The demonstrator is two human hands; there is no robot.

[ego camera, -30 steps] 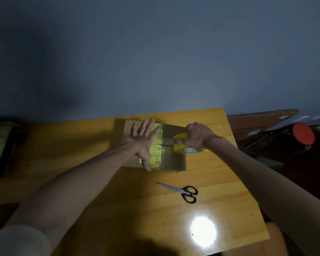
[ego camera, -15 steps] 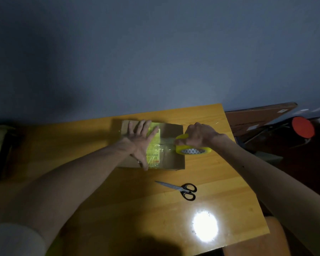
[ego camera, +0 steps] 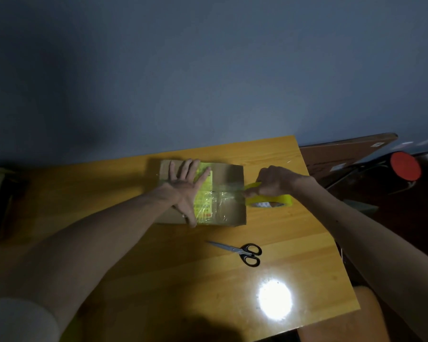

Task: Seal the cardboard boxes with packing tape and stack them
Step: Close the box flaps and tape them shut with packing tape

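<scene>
My left hand point(ego camera: 185, 191) lies flat with fingers spread on top of the cardboard box point(ego camera: 229, 176), pressing it down. My right hand point(ego camera: 277, 180) grips the yellow tape roll point(ego camera: 279, 199) just off the box's right edge, with a clear strip of tape point(ego camera: 226, 191) stretched from the roll across the top. The box sits toward the far side of the glossy yellow wooden table point(ego camera: 134, 243), close to the plain grey-blue wall point(ego camera: 208, 70). Black-handled scissors point(ego camera: 242, 251) lie closed on the wood nearer to me, apart from the box. A bright glare point(ego camera: 274, 298) shines on the near right of the tabletop. The room is dim. Right of the table are a brown board point(ego camera: 344, 154) and a red round object point(ego camera: 405, 169).
</scene>
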